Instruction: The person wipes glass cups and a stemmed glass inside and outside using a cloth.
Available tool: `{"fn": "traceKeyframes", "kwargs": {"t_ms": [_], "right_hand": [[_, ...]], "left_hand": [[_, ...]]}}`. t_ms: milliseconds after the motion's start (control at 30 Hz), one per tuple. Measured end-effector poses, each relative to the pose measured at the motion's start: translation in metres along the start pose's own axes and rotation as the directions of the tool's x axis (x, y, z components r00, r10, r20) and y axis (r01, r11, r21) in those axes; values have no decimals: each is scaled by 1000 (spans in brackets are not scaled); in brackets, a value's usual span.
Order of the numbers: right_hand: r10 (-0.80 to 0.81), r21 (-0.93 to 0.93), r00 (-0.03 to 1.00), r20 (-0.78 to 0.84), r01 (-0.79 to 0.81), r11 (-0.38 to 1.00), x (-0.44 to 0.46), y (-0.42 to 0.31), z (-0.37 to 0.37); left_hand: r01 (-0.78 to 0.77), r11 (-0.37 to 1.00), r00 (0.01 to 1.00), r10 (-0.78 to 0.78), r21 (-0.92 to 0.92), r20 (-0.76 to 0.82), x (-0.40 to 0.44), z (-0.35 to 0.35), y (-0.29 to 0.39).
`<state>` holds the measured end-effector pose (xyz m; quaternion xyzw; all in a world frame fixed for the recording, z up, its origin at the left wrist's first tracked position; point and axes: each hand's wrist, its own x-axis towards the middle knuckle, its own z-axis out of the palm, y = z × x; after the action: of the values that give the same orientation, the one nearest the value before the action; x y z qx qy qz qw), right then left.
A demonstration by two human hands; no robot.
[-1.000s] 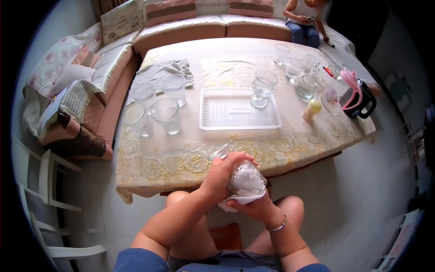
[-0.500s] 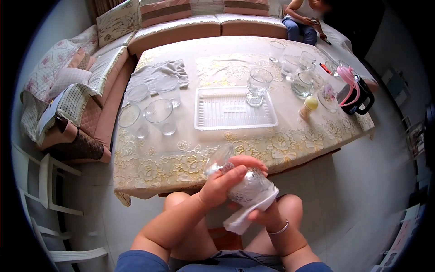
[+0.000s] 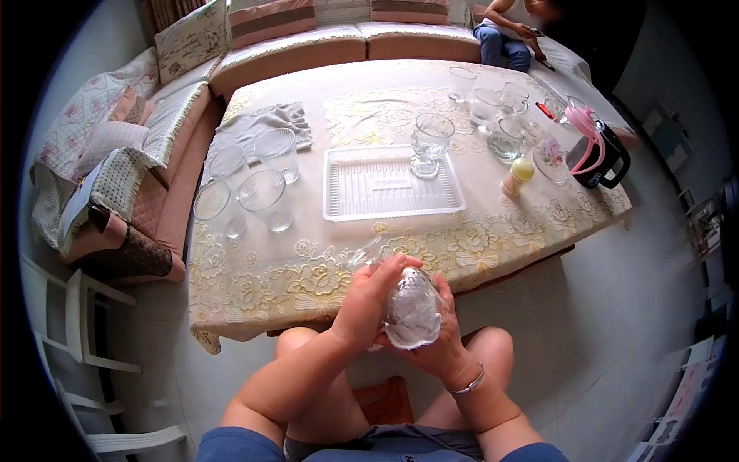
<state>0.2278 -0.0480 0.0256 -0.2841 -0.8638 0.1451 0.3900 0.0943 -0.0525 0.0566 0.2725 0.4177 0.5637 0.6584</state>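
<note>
Just off the table's front edge, a clear glass goblet [image 3: 412, 308] lies tilted between my two hands, its bowl turned toward me and its foot pointing away to the upper left. White cloth [image 3: 414, 323] shows at the bowl, seemingly tucked inside; how far it reaches is hidden. My left hand [image 3: 368, 304] is closed around the goblet's left side. From the right and below, my right hand [image 3: 440, 343] wraps the bowl, fingers against the glass and cloth. A similar stemmed glass [image 3: 431, 138] stands on the white plastic tray [image 3: 335, 208] beyond.
Several clear cups [image 3: 265, 196] stand at the left near a grey cloth [image 3: 265, 127]. More glasses [image 3: 508, 138], a yellow-topped container [image 3: 516, 179] and a black-and-pink jug [image 3: 600, 158] are at the right. A person [image 3: 504, 38] sits on the sofa [image 3: 292, 65].
The goblet has turned so its bowl faces me. The cloth, hanging below the bowl before, now shows at its opening. My right hand has moved up around the bowl.
</note>
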Motion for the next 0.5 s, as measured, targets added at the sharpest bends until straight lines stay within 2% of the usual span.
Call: {"fn": "traceKeyframes", "kwargs": {"t_ms": [67, 200, 233, 267, 300, 367, 500], "right_hand": [[-28, -110, 999, 44, 33, 993, -1, -3, 0], [-51, -87, 998, 47, 55, 995, -2, -5, 3], [89, 264, 993, 72, -105, 959, -6, -4, 7], [209, 572, 967, 143, -253, 780, -9, -5, 9], [208, 573, 967, 145, -253, 780, -11, -7, 8], [264, 674, 933, 245, -360, 645, -13, -13, 3], [162, 636, 967, 197, -252, 729, -10, -7, 2]], "left_hand": [[7, 1000, 1000, -7, -21, -8, -1, -1, 2], [20, 999, 1000, -21, -32, -21, -2, -3, 1], [2, 997, 1000, -2, -71, 9, -1, -4, -2], [-16, 994, 999, 20, -109, 38, 0, -5, -3], [-17, 994, 999, 22, -111, 36, 0, -5, -3], [-98, 993, 986, 106, -66, 127, -2, -6, -1], [-123, 992, 985, 126, -32, 115, -6, -4, 2]]}}
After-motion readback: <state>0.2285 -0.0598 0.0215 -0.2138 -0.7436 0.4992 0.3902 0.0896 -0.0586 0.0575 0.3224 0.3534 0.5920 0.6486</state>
